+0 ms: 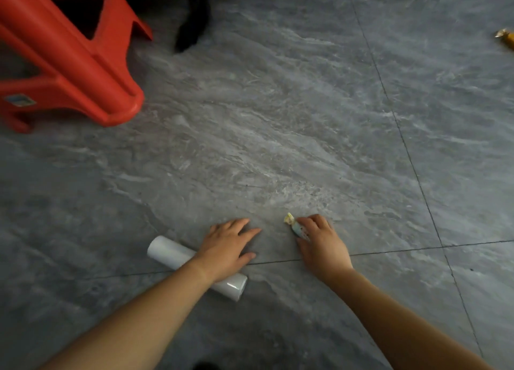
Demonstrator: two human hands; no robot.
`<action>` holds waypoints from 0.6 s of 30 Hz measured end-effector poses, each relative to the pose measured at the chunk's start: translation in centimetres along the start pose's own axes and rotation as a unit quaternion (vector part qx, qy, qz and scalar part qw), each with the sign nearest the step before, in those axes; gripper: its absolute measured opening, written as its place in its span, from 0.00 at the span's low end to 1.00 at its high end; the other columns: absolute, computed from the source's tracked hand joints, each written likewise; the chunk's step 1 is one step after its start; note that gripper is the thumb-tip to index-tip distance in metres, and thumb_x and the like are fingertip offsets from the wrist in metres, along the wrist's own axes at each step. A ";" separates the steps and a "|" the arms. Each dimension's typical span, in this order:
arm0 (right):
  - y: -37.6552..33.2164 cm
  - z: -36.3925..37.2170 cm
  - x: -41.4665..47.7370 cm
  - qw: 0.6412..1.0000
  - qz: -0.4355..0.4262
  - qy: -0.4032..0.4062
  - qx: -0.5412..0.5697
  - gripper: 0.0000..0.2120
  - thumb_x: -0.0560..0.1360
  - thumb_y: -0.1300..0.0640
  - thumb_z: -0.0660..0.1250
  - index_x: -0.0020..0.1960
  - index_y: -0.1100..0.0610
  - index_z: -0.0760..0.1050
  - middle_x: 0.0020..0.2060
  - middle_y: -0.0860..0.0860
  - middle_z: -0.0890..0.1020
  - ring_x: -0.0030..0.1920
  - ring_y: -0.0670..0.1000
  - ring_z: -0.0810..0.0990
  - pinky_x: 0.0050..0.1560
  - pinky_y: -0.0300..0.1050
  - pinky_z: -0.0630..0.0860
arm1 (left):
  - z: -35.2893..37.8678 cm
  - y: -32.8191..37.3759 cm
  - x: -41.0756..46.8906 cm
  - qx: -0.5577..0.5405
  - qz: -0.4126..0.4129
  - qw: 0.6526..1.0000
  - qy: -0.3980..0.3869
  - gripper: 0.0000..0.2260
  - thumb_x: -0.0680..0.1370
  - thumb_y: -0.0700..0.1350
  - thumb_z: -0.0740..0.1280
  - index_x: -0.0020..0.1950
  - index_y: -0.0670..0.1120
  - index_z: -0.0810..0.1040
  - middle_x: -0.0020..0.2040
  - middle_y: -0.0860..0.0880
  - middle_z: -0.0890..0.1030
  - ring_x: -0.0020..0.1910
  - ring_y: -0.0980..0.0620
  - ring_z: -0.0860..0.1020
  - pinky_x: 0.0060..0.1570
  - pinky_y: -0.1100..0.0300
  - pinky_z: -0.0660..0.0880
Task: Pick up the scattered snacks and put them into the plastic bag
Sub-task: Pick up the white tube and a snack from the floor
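A small wrapped snack (295, 225), pale blue with a yellow twisted end, lies on the grey floor under the fingers of my right hand (319, 243), which is closed around it. My left hand (226, 247) rests flat on the floor with fingers spread, holding nothing. Beneath its wrist lies a white roll of plastic bags (169, 251), angled from upper left to lower right. A second snack in a yellow wrapper (506, 37) sits far off at the upper right edge of the view.
A red plastic stool (69, 64) stands at the upper left. A dark object (192, 27) sits behind it near the top centre. The floor is grey marbled tile with dark grout lines (403, 136).
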State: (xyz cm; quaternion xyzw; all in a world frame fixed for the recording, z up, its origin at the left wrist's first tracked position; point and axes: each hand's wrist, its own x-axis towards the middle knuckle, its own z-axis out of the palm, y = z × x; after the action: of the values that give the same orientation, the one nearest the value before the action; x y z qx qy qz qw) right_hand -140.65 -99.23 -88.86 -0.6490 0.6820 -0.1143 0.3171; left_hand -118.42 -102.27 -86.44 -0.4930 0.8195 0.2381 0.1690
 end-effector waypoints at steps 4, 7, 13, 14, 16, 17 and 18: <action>-1.7 1.2 -0.1 0.999 -0.030 -0.004 0.015 0.18 0.73 0.58 0.65 0.63 0.54 0.70 0.58 0.52 0.74 0.57 0.55 0.74 0.50 0.52 0.76 | 0.3 -4.0 -4.7 -0.043 -0.025 0.999 0.021 0.33 0.68 0.67 0.48 0.68 0.55 0.69 0.68 0.51 0.71 0.67 0.49 0.70 0.64 0.54 0.63; -2.1 1.4 -0.3 0.999 -0.040 -0.022 -0.003 0.18 0.74 0.57 0.65 0.63 0.54 0.70 0.57 0.53 0.74 0.57 0.55 0.74 0.50 0.52 0.76 | 1.0 -6.6 -7.3 -0.047 -0.008 0.999 -0.007 0.27 0.68 0.68 0.57 0.61 0.55 0.74 0.55 0.52 0.79 0.54 0.52 0.77 0.56 0.62 0.68; -0.2 -0.1 -0.9 0.999 0.004 0.004 -0.040 0.14 0.73 0.59 0.65 0.58 0.55 0.73 0.54 0.55 0.76 0.55 0.59 0.74 0.44 0.53 0.75 | 1.6 -6.6 -6.7 -0.057 -0.028 0.998 0.019 0.30 0.67 0.70 0.52 0.64 0.58 0.71 0.59 0.53 0.77 0.59 0.51 0.74 0.59 0.57 0.67; 0.3 -0.5 -1.0 0.999 0.016 0.011 -0.043 0.14 0.72 0.59 0.65 0.58 0.56 0.72 0.54 0.55 0.76 0.55 0.60 0.74 0.44 0.53 0.75 | 1.6 -6.1 -6.2 -0.066 -0.052 0.996 0.040 0.32 0.66 0.71 0.50 0.64 0.58 0.71 0.60 0.53 0.77 0.59 0.50 0.74 0.58 0.56 0.68; 1.2 -1.1 -1.6 0.998 0.038 0.016 -0.051 0.15 0.73 0.58 0.66 0.59 0.55 0.71 0.54 0.55 0.75 0.55 0.59 0.74 0.43 0.53 0.75 | 1.6 -4.9 -5.1 -0.105 -0.111 0.984 0.092 0.33 0.66 0.71 0.49 0.62 0.55 0.72 0.58 0.51 0.78 0.57 0.47 0.76 0.54 0.54 0.71; 1.5 -1.3 -1.9 0.997 0.046 0.017 -0.054 0.16 0.73 0.57 0.66 0.60 0.55 0.71 0.54 0.54 0.75 0.55 0.58 0.74 0.42 0.52 0.75 | 1.6 -4.1 -4.4 -0.128 -0.138 0.975 0.116 0.34 0.66 0.71 0.49 0.61 0.54 0.73 0.57 0.49 0.79 0.56 0.46 0.76 0.53 0.53 0.72; 1.8 -1.5 -2.2 0.997 0.053 0.021 -0.053 0.17 0.73 0.56 0.66 0.61 0.54 0.71 0.54 0.54 0.74 0.55 0.57 0.74 0.41 0.51 0.75 | 1.5 -3.4 -3.6 -0.149 -0.163 0.967 0.131 0.34 0.66 0.71 0.49 0.61 0.52 0.73 0.56 0.48 0.79 0.55 0.45 0.77 0.51 0.53 0.73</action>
State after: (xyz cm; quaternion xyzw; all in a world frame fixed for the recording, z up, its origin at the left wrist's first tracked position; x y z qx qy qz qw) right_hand -143.10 -97.26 -88.15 -0.6254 0.7272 -0.0745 0.2730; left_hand -113.69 -100.16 -86.55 -0.6664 0.6986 0.2597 0.0213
